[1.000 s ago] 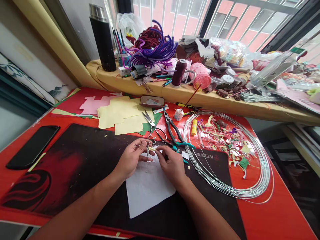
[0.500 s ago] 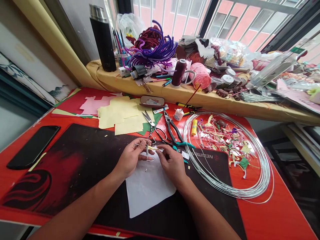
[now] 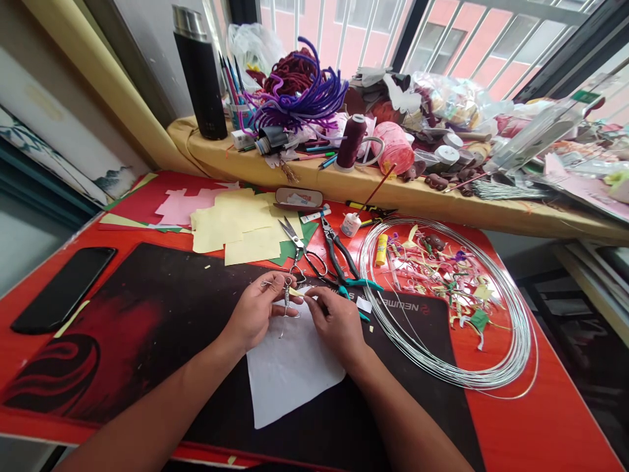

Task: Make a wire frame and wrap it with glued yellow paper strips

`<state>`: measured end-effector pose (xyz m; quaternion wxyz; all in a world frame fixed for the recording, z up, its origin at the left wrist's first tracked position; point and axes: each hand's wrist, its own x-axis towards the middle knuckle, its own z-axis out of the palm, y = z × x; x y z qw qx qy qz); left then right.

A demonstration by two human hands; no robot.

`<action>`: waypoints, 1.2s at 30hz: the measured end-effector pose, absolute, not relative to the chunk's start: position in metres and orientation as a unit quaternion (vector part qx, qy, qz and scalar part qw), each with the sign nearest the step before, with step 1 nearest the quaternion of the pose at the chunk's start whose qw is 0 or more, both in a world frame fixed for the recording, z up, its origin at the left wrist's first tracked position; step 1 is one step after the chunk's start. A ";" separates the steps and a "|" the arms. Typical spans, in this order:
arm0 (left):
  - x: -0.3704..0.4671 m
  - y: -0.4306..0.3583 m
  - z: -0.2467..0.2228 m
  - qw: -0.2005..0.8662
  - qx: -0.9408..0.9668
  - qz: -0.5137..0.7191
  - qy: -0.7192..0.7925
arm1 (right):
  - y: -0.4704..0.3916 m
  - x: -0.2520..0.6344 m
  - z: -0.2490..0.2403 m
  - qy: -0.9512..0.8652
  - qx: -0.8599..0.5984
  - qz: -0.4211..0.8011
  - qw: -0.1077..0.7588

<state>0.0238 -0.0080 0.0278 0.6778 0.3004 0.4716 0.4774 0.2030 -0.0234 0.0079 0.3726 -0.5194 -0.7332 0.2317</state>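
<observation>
My left hand [image 3: 253, 313] pinches a small twisted wire figure [image 3: 287, 296] with looped ends, held upright above the mat. A thin wire end hangs from its bottom. Close on its right, my right hand [image 3: 337, 321] has its fingers closed on a small yellow paper strip [image 3: 296, 292] that reaches to the top of the wire figure. Beneath both hands a white paper sheet [image 3: 295, 373] lies on the black mat [image 3: 196, 393].
Scissors [image 3: 297, 242], black pliers [image 3: 337, 246] and a glue bottle [image 3: 350, 225] lie beyond my hands. On the right, a wire coil [image 3: 437, 375] surrounds paper scraps. Yellow paper [image 3: 230, 219] and a phone [image 3: 63, 288] are on the left; a crowded sill [image 3: 304, 172] stands behind.
The wire figure has tilted slightly, its lower end shifting left. My right fingers have moved slightly left along with the yellow strip.
</observation>
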 end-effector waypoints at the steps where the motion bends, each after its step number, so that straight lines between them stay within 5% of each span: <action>1: 0.024 -0.008 0.028 0.681 0.296 0.476 0.471 | -0.023 0.203 0.008 -0.738 -0.518 0.227 0.369; 36: 0.027 -0.014 0.025 0.588 0.459 0.423 0.514 | -0.026 0.200 0.004 -0.745 -0.525 0.217 0.351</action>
